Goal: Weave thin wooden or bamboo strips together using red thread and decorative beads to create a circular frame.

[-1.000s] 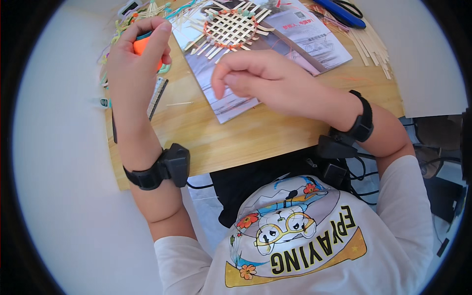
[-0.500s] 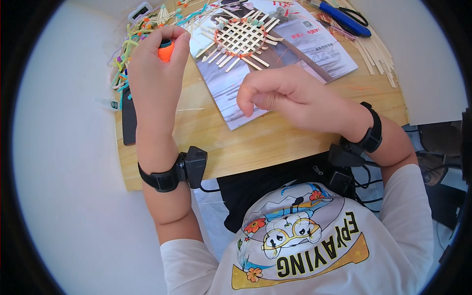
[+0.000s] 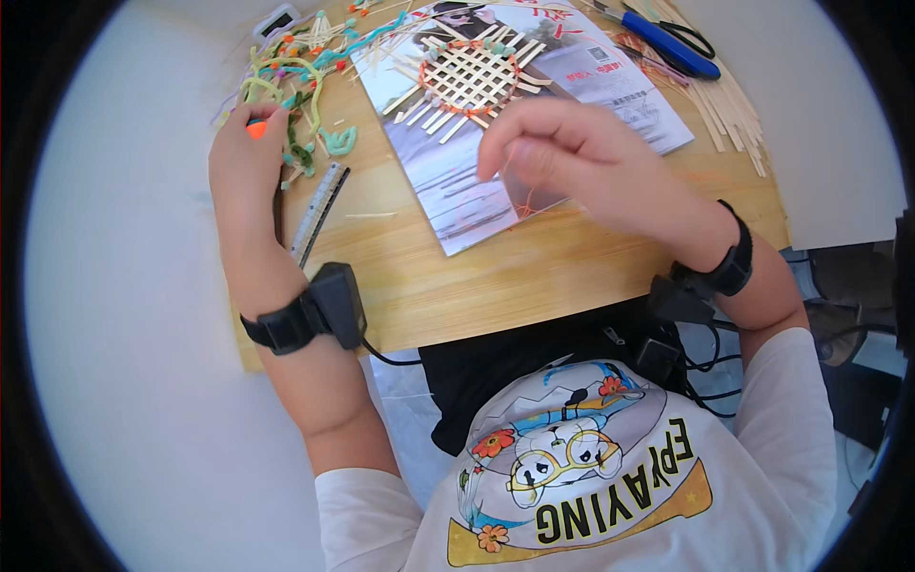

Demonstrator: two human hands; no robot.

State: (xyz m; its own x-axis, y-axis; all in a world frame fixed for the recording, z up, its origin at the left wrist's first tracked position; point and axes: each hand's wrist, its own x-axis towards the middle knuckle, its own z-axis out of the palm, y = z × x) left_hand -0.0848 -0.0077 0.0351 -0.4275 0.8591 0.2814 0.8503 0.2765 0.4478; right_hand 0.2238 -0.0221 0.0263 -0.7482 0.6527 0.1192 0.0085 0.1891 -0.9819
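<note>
At the table's left side my left hand [image 3: 243,172] is closed around a small spool of orange thread [image 3: 256,129], whose end shows between thumb and fingers. My right hand [image 3: 600,167] hovers over the magazine's near part, its thumb and forefinger pinched on a loose orange thread [image 3: 523,204] that hangs below in a tangle. Beyond the right hand, a round woven piece of pale bamboo strips [image 3: 467,80] lies flat on the magazine [image 3: 448,205]. Orange binding and small pale beads circle it, and strip ends stick out all round.
A ruler [image 3: 318,212] and a thin pale strip [image 3: 370,215] lie right of my left forearm. Colourful fuzzy stems and beads [image 3: 305,71] pile up at the far left. Blue-handled pliers [image 3: 672,46], black-handled scissors [image 3: 701,33] and loose bamboo strips [image 3: 729,105] are at the far right.
My left hand has moved left and slightly nearer with the spool, uncovering the ruler and the fuzzy stems. My right hand has shifted a little right, and the orange thread below it now shows.
</note>
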